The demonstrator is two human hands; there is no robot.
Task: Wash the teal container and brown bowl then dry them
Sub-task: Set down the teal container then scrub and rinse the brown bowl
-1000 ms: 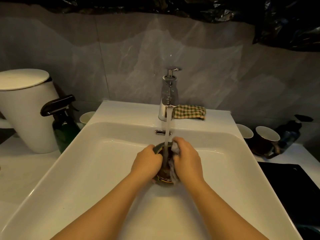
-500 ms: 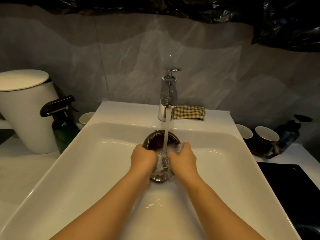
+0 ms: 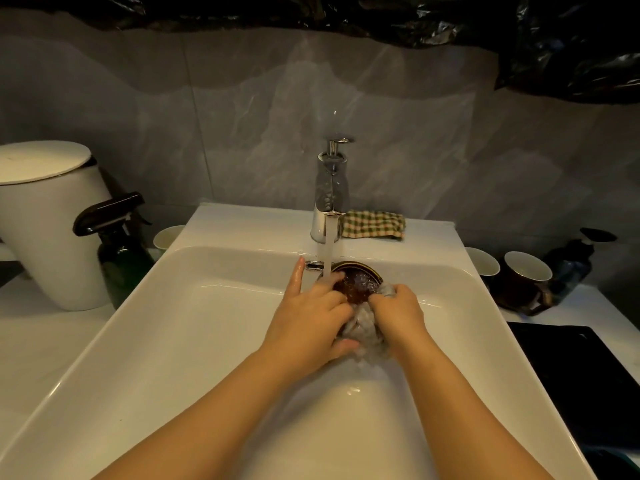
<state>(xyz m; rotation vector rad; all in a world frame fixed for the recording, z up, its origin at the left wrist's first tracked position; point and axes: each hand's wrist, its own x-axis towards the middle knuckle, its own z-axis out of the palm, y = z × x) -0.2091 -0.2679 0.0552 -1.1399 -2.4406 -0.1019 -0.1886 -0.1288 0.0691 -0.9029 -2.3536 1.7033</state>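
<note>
Two bare hands met over one dish in the sink. Our left hand (image 3: 311,317) gripped the glossy brown round bowl (image 3: 358,284) from its left side. Several fingers curled over the rim into the hollow and the thumb hooked under the near wall. Only the index finger stuck out straight, pointing at the back of the basin. Our right hand (image 3: 398,311) was closed round a pale, soaked wad (image 3: 363,323), cloth or sponge, we could not tell which. It pressed the wad against the bowl's right rim and near side. The bowl was tilted, and we could not tell whether it touched the basin floor.

A stream of water (image 3: 327,247) fell from the chrome tap (image 3: 320,226) onto our left fingers at the bowl's left rim. The bowl sat inside the white ceramic sink (image 3: 173,341), near the middle of its back edge.

On the sink's back ledge, just right of the tap, lay a folded green-and-cream checked cloth (image 3: 374,225). By the back left corner stood a small white cup (image 3: 168,237). Beside it were a dark green spray bottle with a black trigger (image 3: 121,258) and a tall white lidded vessel (image 3: 48,230). Past the back right corner we saw another white cup (image 3: 481,263), a brown mug with a white inside (image 3: 526,275) and a dark pump bottle (image 3: 571,265). A flat black panel (image 3: 588,375) lay along the right edge.
</note>
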